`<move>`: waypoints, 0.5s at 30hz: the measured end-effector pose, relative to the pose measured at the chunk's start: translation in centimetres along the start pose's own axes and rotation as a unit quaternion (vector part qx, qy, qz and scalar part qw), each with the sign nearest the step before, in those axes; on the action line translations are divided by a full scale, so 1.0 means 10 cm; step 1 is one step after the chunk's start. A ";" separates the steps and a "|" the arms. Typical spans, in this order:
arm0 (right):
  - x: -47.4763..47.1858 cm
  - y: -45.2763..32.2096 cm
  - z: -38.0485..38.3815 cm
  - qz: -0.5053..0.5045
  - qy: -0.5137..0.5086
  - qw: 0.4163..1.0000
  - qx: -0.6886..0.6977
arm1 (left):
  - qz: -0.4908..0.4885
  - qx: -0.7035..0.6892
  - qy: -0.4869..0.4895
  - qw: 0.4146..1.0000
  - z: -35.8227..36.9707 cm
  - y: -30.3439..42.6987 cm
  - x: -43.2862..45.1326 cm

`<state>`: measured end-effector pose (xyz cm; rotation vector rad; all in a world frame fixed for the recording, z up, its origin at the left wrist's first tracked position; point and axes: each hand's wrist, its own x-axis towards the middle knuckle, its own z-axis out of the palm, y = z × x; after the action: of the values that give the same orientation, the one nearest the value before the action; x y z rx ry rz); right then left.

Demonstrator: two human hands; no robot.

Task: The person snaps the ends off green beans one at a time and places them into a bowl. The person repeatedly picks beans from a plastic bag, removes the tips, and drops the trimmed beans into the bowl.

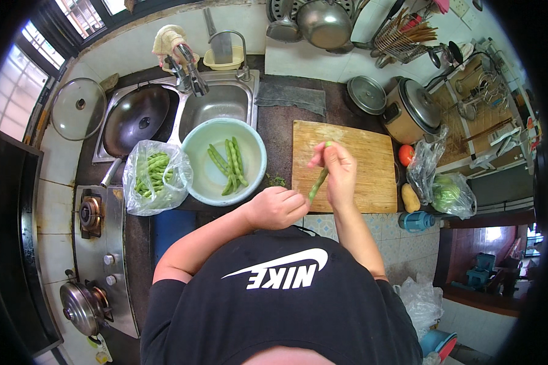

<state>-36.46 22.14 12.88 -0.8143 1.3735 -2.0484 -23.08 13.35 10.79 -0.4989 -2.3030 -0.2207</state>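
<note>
My right hand (341, 171) is over the wooden cutting board (370, 169), gripping a long green bean (318, 185) that slants down to the left. A pale green end shows above its thumb. At the lower tip of this bean, my left hand (278, 208) has its fingers curled and pinched together; the contact itself is partly hidden. Left of the board, a light blue basin (196, 182) contains several green beans (233, 162). Beside the basin sits a clear plastic bag (160, 207) filled with more green beans (154, 173).
Small green scraps (276, 180) lie between basin and board. Behind are a steel sink (219, 102), a wok (137, 121) and a grey cloth (292, 98). A tomato (406, 155), rice cooker (413, 109) and bagged vegetable (452, 194) stand right. The gas stove (105, 237) is left.
</note>
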 end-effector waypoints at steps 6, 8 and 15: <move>0.21 -0.18 -0.37 -0.079 0.147 0.986 0.007 | -0.136 -0.022 -0.041 0.990 0.23 -0.04 -0.55; 0.19 -0.24 -0.38 -0.073 0.202 0.976 0.020 | -0.286 -0.014 -0.041 0.957 0.48 -0.12 -0.71; 0.09 -0.16 -0.59 -0.055 0.275 0.957 0.077 | -0.436 0.001 -0.161 0.885 1.13 -0.29 -0.96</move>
<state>-41.55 25.64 12.80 -0.2578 1.4383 -2.5571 -25.47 11.43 -4.03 0.5932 -2.7074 -0.6008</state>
